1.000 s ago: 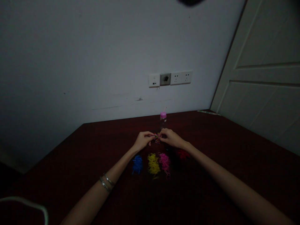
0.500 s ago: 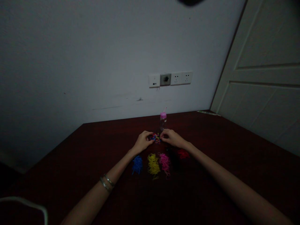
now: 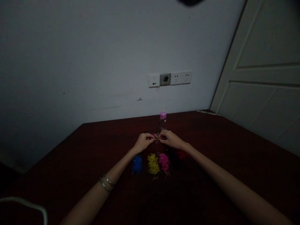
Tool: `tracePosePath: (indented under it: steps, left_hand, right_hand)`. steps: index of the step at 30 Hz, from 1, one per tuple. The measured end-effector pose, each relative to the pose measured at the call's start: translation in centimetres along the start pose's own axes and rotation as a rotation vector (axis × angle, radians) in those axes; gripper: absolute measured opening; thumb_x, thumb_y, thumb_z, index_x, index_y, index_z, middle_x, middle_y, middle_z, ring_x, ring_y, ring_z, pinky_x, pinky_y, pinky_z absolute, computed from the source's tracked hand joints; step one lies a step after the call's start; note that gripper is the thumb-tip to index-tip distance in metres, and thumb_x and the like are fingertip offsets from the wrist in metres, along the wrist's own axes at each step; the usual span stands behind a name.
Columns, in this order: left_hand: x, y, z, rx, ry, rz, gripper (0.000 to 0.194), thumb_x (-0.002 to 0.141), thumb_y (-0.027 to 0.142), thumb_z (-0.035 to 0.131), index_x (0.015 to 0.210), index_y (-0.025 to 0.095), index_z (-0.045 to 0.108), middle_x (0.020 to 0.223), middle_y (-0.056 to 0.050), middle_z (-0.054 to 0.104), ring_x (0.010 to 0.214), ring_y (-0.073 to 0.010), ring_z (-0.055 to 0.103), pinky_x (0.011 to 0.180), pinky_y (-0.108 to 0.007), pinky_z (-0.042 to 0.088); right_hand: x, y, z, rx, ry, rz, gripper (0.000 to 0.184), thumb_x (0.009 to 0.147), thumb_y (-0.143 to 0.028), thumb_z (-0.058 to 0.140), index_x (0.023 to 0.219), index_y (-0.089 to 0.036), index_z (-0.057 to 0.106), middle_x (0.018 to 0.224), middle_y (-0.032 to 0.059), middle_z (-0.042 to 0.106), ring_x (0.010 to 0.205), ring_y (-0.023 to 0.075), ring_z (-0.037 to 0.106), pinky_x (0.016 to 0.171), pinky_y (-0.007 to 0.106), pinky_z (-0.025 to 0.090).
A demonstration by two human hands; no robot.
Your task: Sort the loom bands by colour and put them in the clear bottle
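A small mixed heap of coloured rubber bands (image 3: 154, 135) lies between my hands at the middle of the table. My left hand (image 3: 143, 142) is closed in a pinch at the heap's left near side. From the right, my right hand (image 3: 170, 138) pinches with thumb and forefinger. A thin yellowish rubber band (image 3: 157, 139) seems to run between the two sets of fingertips, though it is dim and tiny. Nearer to me lie sorted piles: blue bands (image 3: 137, 164), yellow bands (image 3: 153, 164), pink bands (image 3: 164, 163) and, partly behind my right forearm, red bands (image 3: 182, 154).
A clear bottle with a pink lid (image 3: 163, 121) stands just beyond my hands. The dark red table (image 3: 112, 134) meets a wall with several sockets (image 3: 176, 78). A panelled door (image 3: 262, 90) is at the right. A pale cord (image 3: 28, 202) curves at the lower left.
Half a second ago my fingertips were apart around the heap, with more of it showing. Now both hands have come together in a pinch over its near side.
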State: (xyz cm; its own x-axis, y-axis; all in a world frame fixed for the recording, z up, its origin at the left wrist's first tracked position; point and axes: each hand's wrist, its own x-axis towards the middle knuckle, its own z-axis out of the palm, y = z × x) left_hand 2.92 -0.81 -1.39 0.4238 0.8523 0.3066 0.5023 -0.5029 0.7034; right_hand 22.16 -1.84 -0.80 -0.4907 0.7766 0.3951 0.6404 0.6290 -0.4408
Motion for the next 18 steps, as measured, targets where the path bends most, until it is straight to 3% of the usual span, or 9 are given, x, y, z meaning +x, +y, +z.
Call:
tracePosePath:
  steps: [18]
  left_hand:
    - [0.01, -0.27, -0.15, -0.004, -0.009, -0.043, 0.023, 0.071, 0.027, 0.056, 0.078, 0.01, 0.069, 0.064, -0.003, 0.062, 0.054, -0.0086, 0.045, 0.051, -0.019, 0.032]
  right_hand:
    - [0.06, 0.28, -0.4, 0.02, 0.014, -0.072, 0.011, 0.077, -0.021, 0.054, 0.079, -0.017, 0.064, 0.08, 0.0036, 0.063, 0.075, 0.0145, 0.055, 0.067, 0.024, 0.04]
